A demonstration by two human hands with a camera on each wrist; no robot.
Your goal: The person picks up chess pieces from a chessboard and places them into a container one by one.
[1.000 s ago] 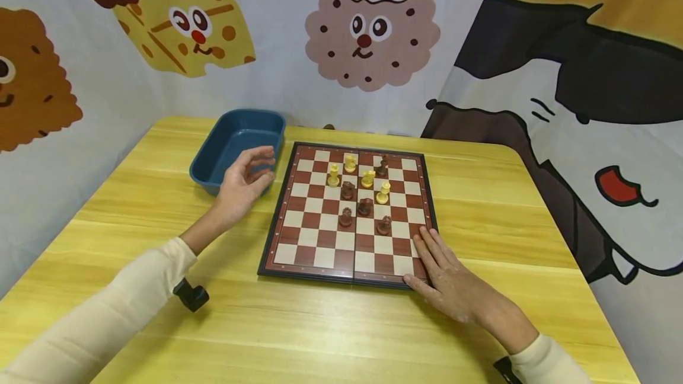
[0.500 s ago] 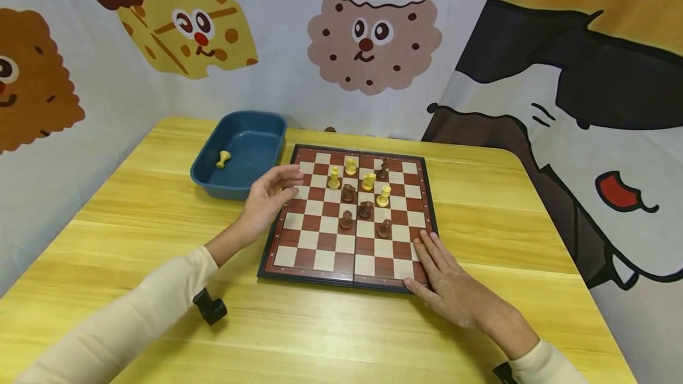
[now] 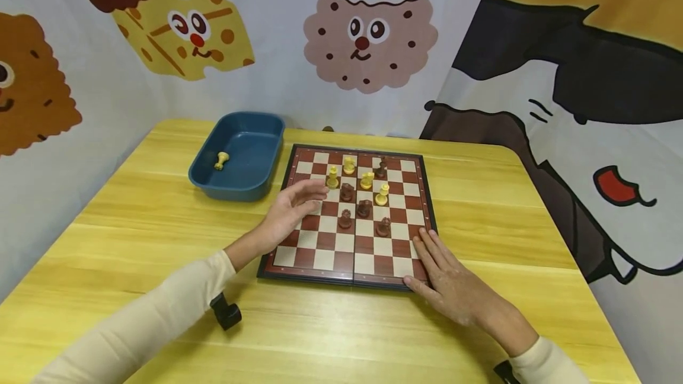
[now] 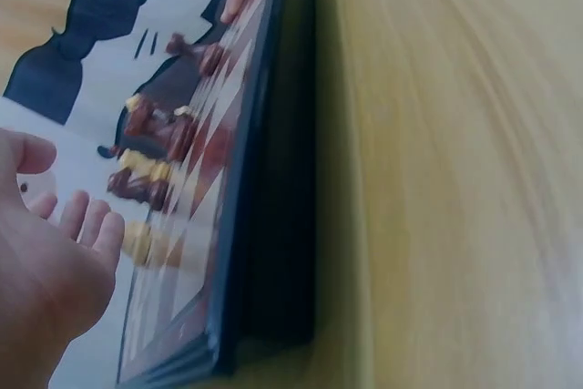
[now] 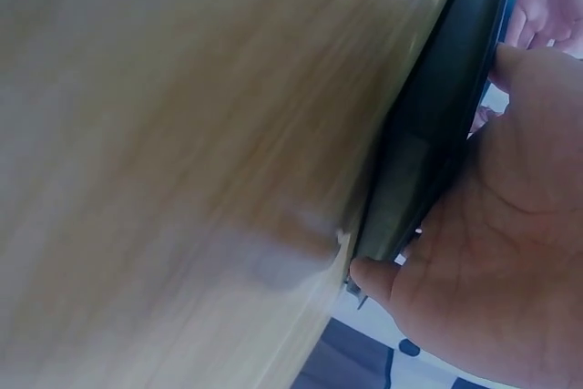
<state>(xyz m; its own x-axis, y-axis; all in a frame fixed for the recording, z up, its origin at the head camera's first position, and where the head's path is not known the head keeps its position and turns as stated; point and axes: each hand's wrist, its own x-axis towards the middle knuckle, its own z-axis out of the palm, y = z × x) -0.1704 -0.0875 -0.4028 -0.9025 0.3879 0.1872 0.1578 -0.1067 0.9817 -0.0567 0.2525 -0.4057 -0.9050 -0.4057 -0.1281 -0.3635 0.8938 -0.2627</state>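
Observation:
A brown-and-cream chessboard [image 3: 315,258] lies on the table with several yellow and dark brown chess pieces near its middle. Over the board's left part hangs my left hand [image 3: 285,213], fingers relaxed and holding nothing; its fingertips are close to a yellow chess piece [image 3: 333,178] and a dark brown knight [image 3: 347,192]. My right hand [image 3: 450,286] rests on the board's near right corner, fingers straight. In the left wrist view, the left hand [image 4: 55,261] shows an empty palm beside the pieces. One yellow chess piece [image 3: 221,160] lies on its side in the blue tray [image 3: 235,193].
The blue tray stands left of the chessboard at the back of the wooden table [image 3: 299,330]. Behind the table hangs a white cloth [image 3: 277,93] with cartoon prints. A black wrist camera [image 3: 226,313] hangs below the left sleeve.
My left hand has moved right, from the tray to over the board. A yellow chess piece now shows in the tray, where none was visible a second ago. The right hand has stayed put.

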